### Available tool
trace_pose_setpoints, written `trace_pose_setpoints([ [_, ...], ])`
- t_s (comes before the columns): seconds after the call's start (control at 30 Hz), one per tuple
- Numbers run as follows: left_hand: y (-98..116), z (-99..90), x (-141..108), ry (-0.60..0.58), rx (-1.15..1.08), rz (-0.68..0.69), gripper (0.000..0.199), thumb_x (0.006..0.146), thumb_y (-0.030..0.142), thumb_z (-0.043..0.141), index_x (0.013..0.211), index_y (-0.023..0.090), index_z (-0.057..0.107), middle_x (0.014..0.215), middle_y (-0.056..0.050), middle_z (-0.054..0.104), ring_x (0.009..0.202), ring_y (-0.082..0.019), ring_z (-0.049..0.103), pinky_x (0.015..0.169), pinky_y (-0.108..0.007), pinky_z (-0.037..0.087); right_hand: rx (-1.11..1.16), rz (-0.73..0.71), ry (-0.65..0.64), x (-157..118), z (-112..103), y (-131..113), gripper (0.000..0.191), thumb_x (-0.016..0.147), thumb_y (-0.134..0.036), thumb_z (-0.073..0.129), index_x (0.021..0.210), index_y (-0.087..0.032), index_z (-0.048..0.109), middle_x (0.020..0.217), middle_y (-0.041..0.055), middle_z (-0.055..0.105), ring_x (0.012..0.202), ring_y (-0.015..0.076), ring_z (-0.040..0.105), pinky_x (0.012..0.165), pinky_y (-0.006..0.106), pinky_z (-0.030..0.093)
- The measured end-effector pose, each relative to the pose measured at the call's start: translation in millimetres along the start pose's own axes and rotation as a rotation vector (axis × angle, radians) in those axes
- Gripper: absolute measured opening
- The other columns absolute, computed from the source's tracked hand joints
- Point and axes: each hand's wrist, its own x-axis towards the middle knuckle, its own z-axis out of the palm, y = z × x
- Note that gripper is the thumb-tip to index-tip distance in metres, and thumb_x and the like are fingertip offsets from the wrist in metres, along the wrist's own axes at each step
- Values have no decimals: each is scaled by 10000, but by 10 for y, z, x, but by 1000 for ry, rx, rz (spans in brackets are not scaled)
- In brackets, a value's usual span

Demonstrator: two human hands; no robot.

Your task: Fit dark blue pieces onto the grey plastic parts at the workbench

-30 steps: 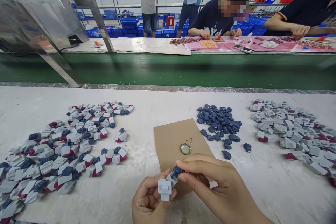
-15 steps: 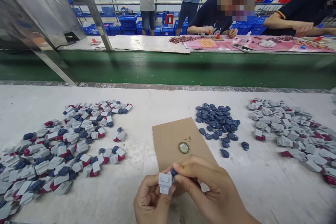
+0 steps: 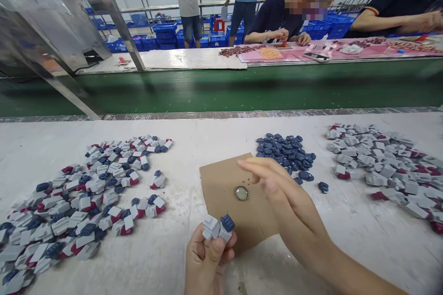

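Note:
My left hand (image 3: 207, 258) is closed on a small grey plastic toy part (image 3: 211, 227); a navy blue piece (image 3: 227, 222) sits on its right end. Above the right side of a brown cardboard sheet (image 3: 218, 179), my right hand (image 3: 287, 198) is raised with its fingers stretched out and nothing visible in it. On the cardboard lies a bottle cap (image 3: 242, 192), hollow side up, with a few tiny metal bits (image 3: 248, 181) beside it. Just behind my right hand is a pile of navy pieces (image 3: 285, 150), partly covered by the hand.
A wide heap of grey, navy and dark red parts (image 3: 83, 203) spreads over the left of the white table (image 3: 166, 258). Grey and red parts (image 3: 384, 170) lie at the right. Beyond a green conveyor side (image 3: 207, 87), a co-worker (image 3: 277, 18) handles small pieces.
My right hand has let go of the navy piece and moved up and right, its fingers opening out. The grey part stays in my left hand, now turned, with the navy piece on it.

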Motion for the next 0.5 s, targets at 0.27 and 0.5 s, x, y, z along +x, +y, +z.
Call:
trace_pose_setpoints([
  [0.27,95,-118,-28,-242,-281,-454,314,440,228,853,706,147,708,610,16,740,488,6,638,416,-3,432,88,17,-285,215,50,-196,175,896,-246,481,869,-281,650,821,-56,625,782,84,572,652,176,439],
  [0.5,74,-116,-14,-207,-180,-321,277,427,242,859,656,186,713,593,17,731,467,-8,614,395,-31,448,69,36,-378,176,47,-142,117,808,-214,604,888,-271,668,738,-33,600,697,101,573,619,185,458],
])
